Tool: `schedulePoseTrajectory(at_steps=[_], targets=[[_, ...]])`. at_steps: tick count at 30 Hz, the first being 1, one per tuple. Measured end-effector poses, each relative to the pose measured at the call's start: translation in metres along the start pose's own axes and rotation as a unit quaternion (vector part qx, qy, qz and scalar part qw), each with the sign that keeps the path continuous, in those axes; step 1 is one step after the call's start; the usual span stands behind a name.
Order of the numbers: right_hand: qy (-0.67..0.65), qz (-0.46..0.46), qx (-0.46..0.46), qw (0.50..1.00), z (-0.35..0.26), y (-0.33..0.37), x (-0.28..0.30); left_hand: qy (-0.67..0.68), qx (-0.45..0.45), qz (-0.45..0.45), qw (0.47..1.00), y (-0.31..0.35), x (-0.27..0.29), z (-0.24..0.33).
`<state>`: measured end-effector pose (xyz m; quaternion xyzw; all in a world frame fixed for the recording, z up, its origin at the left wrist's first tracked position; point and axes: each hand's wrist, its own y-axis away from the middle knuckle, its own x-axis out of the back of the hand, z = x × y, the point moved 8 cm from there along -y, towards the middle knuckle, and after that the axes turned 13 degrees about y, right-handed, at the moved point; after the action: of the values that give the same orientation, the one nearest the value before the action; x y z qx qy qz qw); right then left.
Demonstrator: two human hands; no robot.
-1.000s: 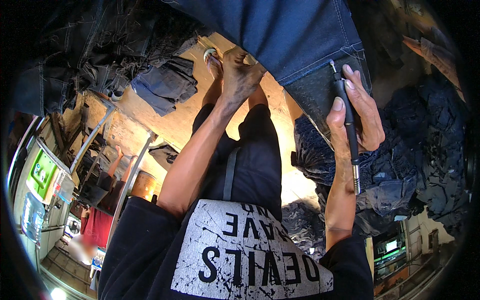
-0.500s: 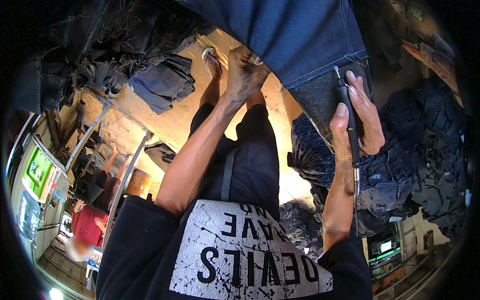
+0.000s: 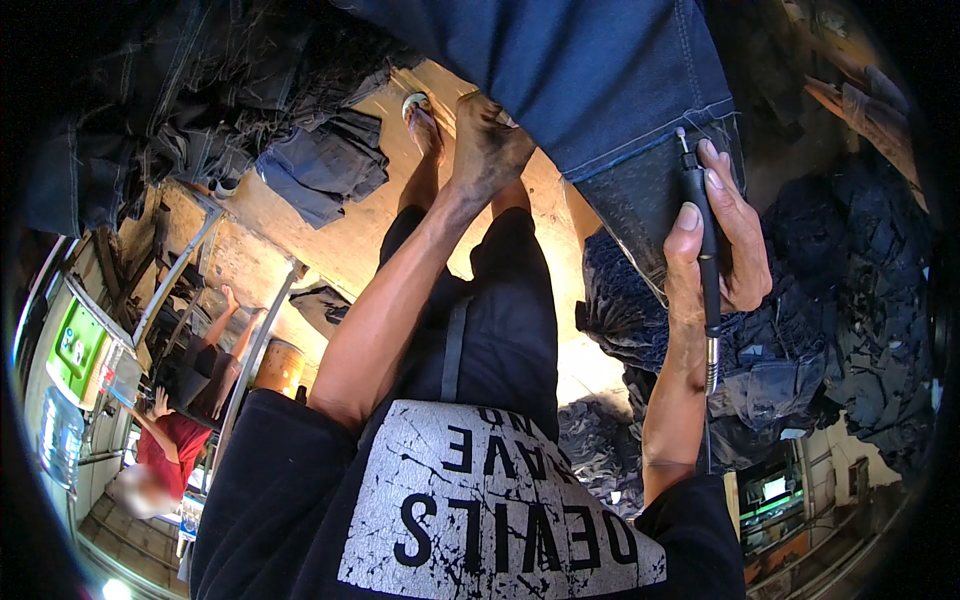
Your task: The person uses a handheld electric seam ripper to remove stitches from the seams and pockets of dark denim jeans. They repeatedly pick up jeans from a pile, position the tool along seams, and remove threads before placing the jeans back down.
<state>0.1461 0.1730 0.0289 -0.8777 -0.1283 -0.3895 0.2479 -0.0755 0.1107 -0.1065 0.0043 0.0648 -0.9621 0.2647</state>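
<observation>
Blue denim trousers [image 3: 600, 80] hang in front of me, with a stitched seam across them and a darker, frayed part below it. My left hand [image 3: 488, 145] is closed at their left edge, its fingertips partly hidden by the cloth. My right hand [image 3: 725, 230] grips a slim black rotary grinding pen [image 3: 697, 200] between thumb and fingers. Its small pale tip lies at the seam near the right side of the denim, and a thin cable runs down from its metal spring end along my forearm.
Dark denim pieces are heaped at the upper left [image 3: 150, 110] and at the right [image 3: 850, 300]. A folded dark garment [image 3: 325, 165] lies on the floor. Metal rails [image 3: 255, 375] stand at the left, with a person in red [image 3: 178, 445] beyond them. A bundle of dark cloth [image 3: 625, 285] sits below the trousers.
The pen's tip has shifted slightly right along the seam, with my right hand. My left hand stays at the cloth's edge. The person in red has moved an arm.
</observation>
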Motion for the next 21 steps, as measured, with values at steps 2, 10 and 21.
schedulePoseTrajectory(at_steps=[2,10,21], targets=[[0.000,-0.004,-0.004,1.000,-0.004,-0.004,0.000,-0.004,-0.011,-0.009,1.000,-0.001,0.001,-0.002],[-0.183,0.229,-0.231,0.928,0.037,0.010,0.038,-0.036,0.225,-0.064,0.972,0.009,0.017,0.018],[0.033,0.112,-0.207,0.971,-0.025,-0.059,0.024,-0.469,-0.070,-0.142,0.869,-0.226,0.024,0.167]])
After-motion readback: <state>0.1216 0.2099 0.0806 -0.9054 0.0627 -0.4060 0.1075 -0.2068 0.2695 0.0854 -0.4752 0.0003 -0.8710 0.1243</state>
